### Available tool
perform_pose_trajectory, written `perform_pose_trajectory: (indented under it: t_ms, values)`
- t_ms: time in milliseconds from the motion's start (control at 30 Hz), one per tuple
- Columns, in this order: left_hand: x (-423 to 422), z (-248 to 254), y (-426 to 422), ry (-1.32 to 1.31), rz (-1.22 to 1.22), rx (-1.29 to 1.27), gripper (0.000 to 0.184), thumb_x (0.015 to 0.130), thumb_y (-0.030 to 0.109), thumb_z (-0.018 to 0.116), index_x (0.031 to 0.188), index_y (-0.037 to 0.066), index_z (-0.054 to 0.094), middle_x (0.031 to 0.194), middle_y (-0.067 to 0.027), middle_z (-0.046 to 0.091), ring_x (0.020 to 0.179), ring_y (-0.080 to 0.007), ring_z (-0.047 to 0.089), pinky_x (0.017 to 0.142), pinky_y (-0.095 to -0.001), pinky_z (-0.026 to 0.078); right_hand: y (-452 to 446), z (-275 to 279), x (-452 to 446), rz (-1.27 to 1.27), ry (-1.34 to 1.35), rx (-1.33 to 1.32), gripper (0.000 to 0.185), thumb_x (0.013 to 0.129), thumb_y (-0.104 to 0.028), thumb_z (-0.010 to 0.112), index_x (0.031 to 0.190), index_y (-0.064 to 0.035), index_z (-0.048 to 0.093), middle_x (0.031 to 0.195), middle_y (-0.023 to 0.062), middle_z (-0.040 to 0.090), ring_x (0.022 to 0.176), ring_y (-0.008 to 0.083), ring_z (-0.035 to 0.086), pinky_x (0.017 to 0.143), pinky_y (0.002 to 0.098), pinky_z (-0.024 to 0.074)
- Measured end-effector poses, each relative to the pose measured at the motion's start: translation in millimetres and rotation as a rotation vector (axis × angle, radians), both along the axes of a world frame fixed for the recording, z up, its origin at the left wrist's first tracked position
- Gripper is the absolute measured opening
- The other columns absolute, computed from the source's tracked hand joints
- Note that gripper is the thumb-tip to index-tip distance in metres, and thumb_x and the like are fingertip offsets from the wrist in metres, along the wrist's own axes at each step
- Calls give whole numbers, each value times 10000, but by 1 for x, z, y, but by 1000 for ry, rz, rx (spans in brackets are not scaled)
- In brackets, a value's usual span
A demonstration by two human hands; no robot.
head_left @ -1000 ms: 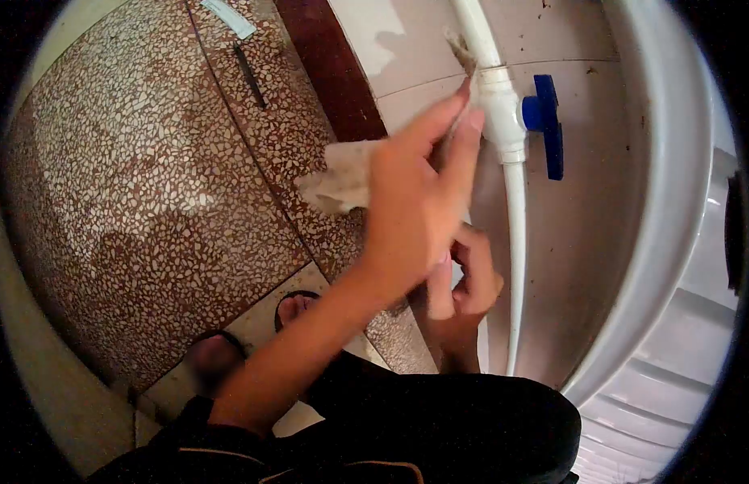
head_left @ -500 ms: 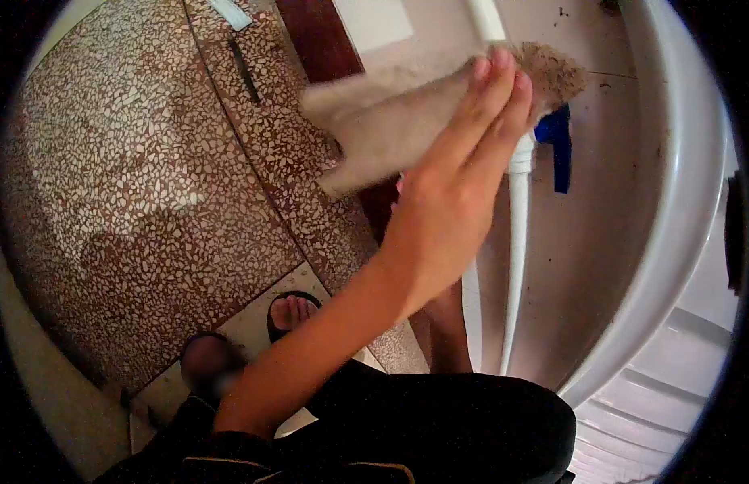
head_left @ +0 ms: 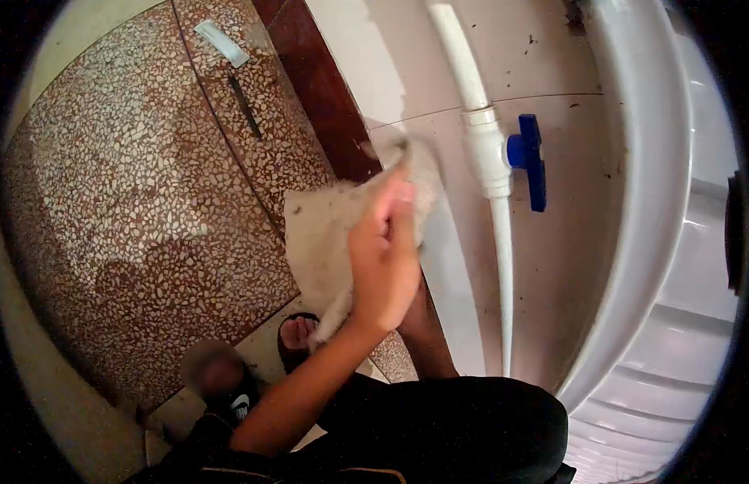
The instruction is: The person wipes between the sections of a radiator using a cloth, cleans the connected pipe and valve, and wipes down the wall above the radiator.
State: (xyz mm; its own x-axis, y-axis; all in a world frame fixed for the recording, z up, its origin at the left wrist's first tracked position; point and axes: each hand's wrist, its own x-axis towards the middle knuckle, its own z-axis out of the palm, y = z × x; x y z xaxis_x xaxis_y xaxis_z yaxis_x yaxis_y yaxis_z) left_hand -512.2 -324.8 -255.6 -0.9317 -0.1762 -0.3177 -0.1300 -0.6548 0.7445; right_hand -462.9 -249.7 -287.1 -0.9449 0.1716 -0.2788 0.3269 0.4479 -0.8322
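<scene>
My left hand [head_left: 386, 250] is closed on a whitish, stained cloth [head_left: 322, 234], pinching it near its upper edge. The cloth spreads on both sides of the fingers and hangs down to the left, over the speckled floor. Behind the left hand and the cloth, my right forearm [head_left: 427, 339] comes up from beside the knee; the fingers of that hand are hidden. To the right stands a white pipe [head_left: 502, 250] with a white valve [head_left: 487, 153] and its blue handle [head_left: 533, 161], apart from both hands.
A speckled floor [head_left: 132, 177] lies to the left, with a pale strip-shaped object [head_left: 221, 44] and a thin dark stick [head_left: 245, 106] on it. A white, ridged basin-like fixture [head_left: 657, 177] curves along the right. A black-clad knee [head_left: 503, 411] and two feet are below.
My left hand and the cloth have moved down and left, off the pipe and valve. The cloth now hangs lower, and the valve is fully in sight again.
</scene>
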Motion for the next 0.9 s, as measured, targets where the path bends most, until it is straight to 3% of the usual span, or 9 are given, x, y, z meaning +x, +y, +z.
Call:
perform_pose_trajectory:
  t_ms: [100,233,333,367,467,533,600,700,900]
  values:
    - [-3,-3,5,72,86,146,393,1037,221,474,1337,-27,528,1282,-110,602,1162,-154,545,1018,-269,397,6,-2,1,-98,18,41,456,943,-150,538,1368,-6,462,1302,126,565,1206,222,527,1008,342,413]
    - [-14,19,3,277,101,45,375,1035,196,467,1327,-26,543,1304,-109,593,1207,-154,512,1052,-292,357,29,35,-16,96,-323,-206,510,960,-199,549,1410,-8,404,1370,105,507,1287,210,451,1085,342,345]
    - [-20,24,-1,218,99,-69,349,1032,168,455,1308,-18,560,1307,-121,594,1212,-170,522,1052,-290,354,20,45,-18,171,-220,-234,495,965,-200,547,1402,-9,413,1360,102,513,1274,204,461,1077,345,353]
    - [-24,17,1,339,210,-153,311,1025,144,447,1255,-6,594,1256,-120,613,1169,-186,549,1033,-287,368,17,47,-18,198,-183,-243,490,966,-200,546,1399,-10,416,1356,102,515,1270,202,465,1075,345,356]
    - [-32,21,-9,391,200,-187,267,1021,124,436,1173,10,624,1175,-116,626,1107,-198,569,993,-296,398,16,45,-14,241,-114,-260,481,970,-201,545,1394,-11,422,1349,100,519,1261,198,471,1070,347,361]
    - [-37,24,-16,410,203,-255,234,965,69,475,1136,19,627,1107,-118,615,1048,-234,581,951,-314,420,25,32,-11,256,-19,-347,456,966,-179,554,1373,-4,444,1341,98,529,1245,191,484,1060,348,368]
    - [-44,25,-22,667,296,-654,353,777,-98,532,1116,-23,594,1084,-154,570,1027,-305,562,873,-344,468,33,27,-9,298,22,-328,450,964,-168,558,1366,0,449,1340,97,531,1240,189,489,1057,347,368]
    - [-50,37,-26,670,307,-699,376,703,-59,558,1075,-21,589,1069,-143,543,1013,-347,535,866,-381,476,43,31,-4,404,35,-181,456,961,-159,564,1368,6,442,1345,94,530,1239,189,490,1059,344,360]
    - [-58,39,-30,666,293,-827,315,732,-6,558,1046,-21,584,1071,-132,515,1033,-338,515,855,-392,477,21,50,-8,313,24,-267,474,950,-115,570,1381,12,421,1365,92,521,1263,193,474,1073,338,335]
